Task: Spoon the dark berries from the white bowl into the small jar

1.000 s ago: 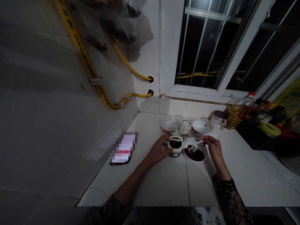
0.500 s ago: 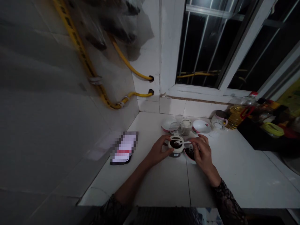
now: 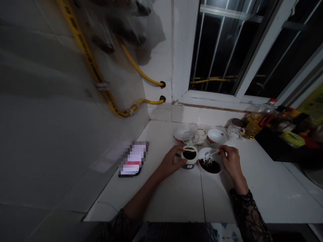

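My left hand grips a small jar with a white rim, its clear lid flipped back. Dark contents show inside the jar. To its right stands a white bowl with dark bits spread over its bottom. My right hand pinches the handle of a small white spoon, whose head is over the back part of this bowl. Whether the spoon touches the bowl, I cannot tell.
Behind are a bowl, a second jar and another white bowl. An oil bottle and a black box of containers stand at right. A phone lies left, near the tiled wall.
My right hand has moved right with the spoon, from above the jar to above the bowl with dark bits. My left hand stays on the jar.
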